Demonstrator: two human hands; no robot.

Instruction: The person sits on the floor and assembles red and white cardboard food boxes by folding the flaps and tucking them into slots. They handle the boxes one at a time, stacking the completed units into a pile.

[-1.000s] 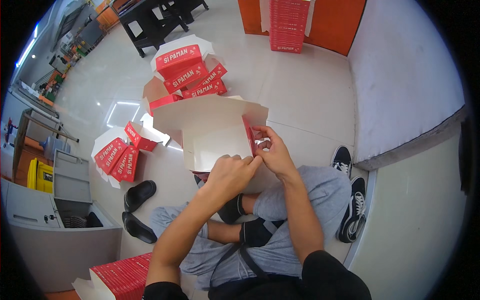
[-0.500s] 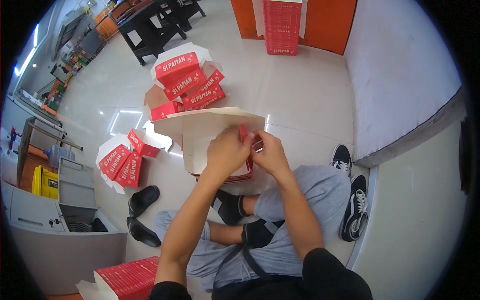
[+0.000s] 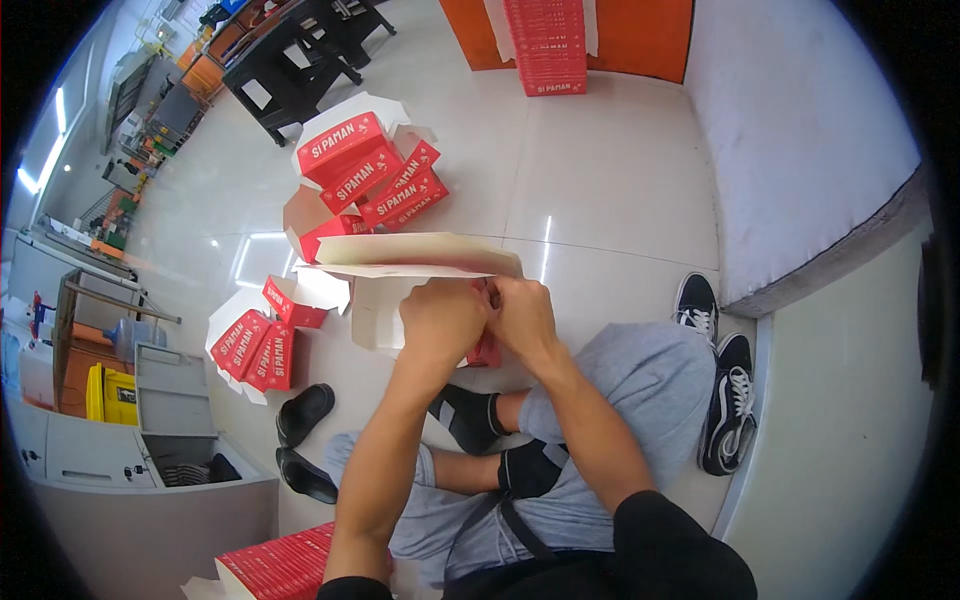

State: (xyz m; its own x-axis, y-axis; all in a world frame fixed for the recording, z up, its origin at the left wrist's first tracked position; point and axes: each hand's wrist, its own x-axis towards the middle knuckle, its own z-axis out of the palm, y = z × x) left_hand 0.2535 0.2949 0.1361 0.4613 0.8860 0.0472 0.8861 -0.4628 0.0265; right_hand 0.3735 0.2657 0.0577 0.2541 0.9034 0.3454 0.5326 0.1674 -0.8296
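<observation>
Between my legs and the folded cartons stands a red paperboard food box with a cream inside, its wide lid flap raised on the far side. My left hand is closed at the box's right part, knuckles up, hiding much of the inside. Against it, my right hand pinches the red right-hand corner. Fingertips of both hands meet there, and the exact fold between them is hidden. Part of the red near wall shows below my hands.
Beyond the box lie several folded red boxes, with more boxes to the left. Flat carton stacks stand far off and at lower left. Black slippers, sneakers, a grey cabinet and a wall surround me.
The lid flap has tipped and now shows narrower, with its edge doubled. Both hands stay at the right corner, the left turned more knuckles-up. The whole view has shifted slightly.
</observation>
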